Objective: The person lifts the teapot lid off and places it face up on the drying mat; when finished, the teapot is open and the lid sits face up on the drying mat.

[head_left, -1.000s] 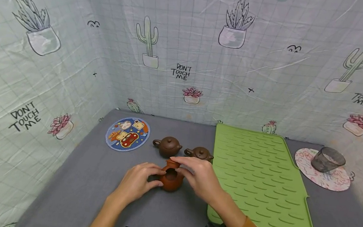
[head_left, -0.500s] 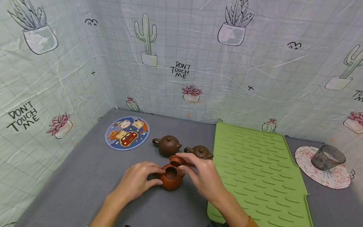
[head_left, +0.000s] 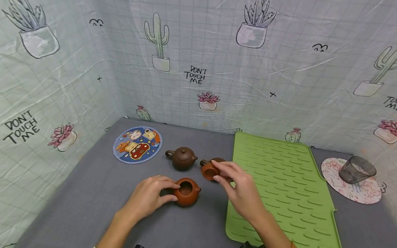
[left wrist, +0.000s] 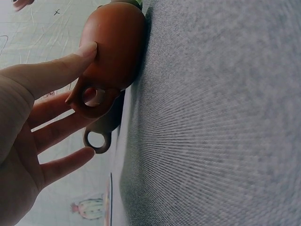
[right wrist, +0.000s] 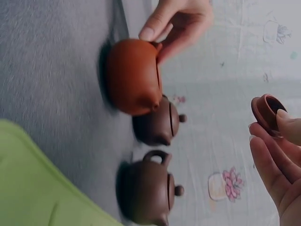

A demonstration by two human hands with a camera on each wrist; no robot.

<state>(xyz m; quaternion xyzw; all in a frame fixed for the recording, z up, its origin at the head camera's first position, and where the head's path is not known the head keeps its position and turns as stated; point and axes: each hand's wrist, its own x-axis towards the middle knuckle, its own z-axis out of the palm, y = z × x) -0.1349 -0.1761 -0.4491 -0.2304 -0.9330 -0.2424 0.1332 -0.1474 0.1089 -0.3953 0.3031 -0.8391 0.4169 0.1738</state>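
An orange-brown clay teapot [head_left: 187, 200] stands lidless on the grey cloth, its round opening facing up and spout to the right. My left hand [head_left: 147, 198] holds it at the handle side; in the left wrist view the thumb presses its body [left wrist: 117, 42], with fingers behind the handle. My right hand [head_left: 242, 189] pinches the matching teapot lid [head_left: 209, 173] between thumb and fingers, raised and tilted so its hollow underside shows. Behind stand two dark brown teapots with lids on, one at left [head_left: 182, 160], the other [right wrist: 146, 193] partly hidden by the lid in the head view.
A green ridged mat [head_left: 276, 201] lies to the right. Past it, a smoky tumbler [head_left: 357, 170] stands on a pink-patterned round coaster [head_left: 329, 173]. A blue cartoon round mat [head_left: 138, 145] lies at the back left. Patterned sheets [head_left: 171, 106] hang behind and at the sides.
My right hand has lifted the lid off the orange-brown teapot and carried it to the right, before the right-hand brown teapot. My left hand stays on the pot.
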